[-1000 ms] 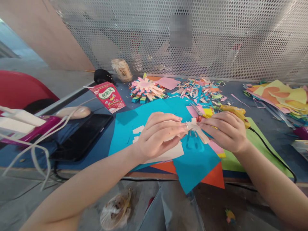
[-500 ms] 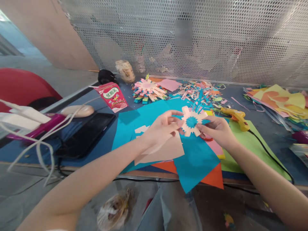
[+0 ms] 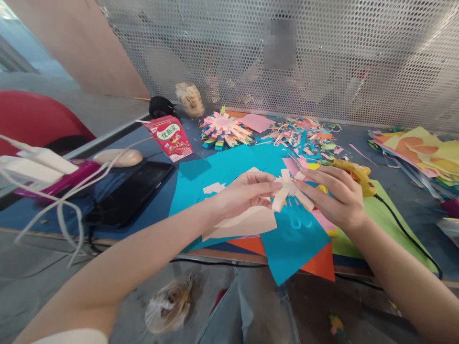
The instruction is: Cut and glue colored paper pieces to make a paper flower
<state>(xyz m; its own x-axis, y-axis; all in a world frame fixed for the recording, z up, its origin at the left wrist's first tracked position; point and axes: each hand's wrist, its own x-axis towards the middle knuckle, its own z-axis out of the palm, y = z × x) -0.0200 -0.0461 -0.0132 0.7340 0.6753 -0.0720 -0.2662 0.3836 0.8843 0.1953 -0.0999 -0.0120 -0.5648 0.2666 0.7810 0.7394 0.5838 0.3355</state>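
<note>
A pale peach paper flower (image 3: 287, 189) with cut strips for petals is held up above the blue paper. My left hand (image 3: 247, 193) pinches its left edge between thumb and fingers. On the other side, the fingertips of my right hand (image 3: 335, 196) close on its right petals. A thin grey, blade-like piece (image 3: 296, 161) shows by the right fingertips; whether the hand holds it I cannot tell. Beneath the left hand lies a peach paper sheet (image 3: 247, 224) on the large blue paper (image 3: 287, 258). Small pale offcuts (image 3: 214, 188) rest left of that hand.
A layered paper flower (image 3: 224, 125) and a heap of paper shreds (image 3: 304, 134) lie at the back. Right of my hand is a yellow glue gun (image 3: 358, 177) with a black cord. A pink drink carton (image 3: 174, 141), a black tablet (image 3: 131, 193) and white cables (image 3: 59, 210) occupy the left.
The peach cut-out no longer shows its open ring; its centre now looks closed and its strips splay outward. My right hand has shifted over its upper right side, while the left hand keeps its pinch.
</note>
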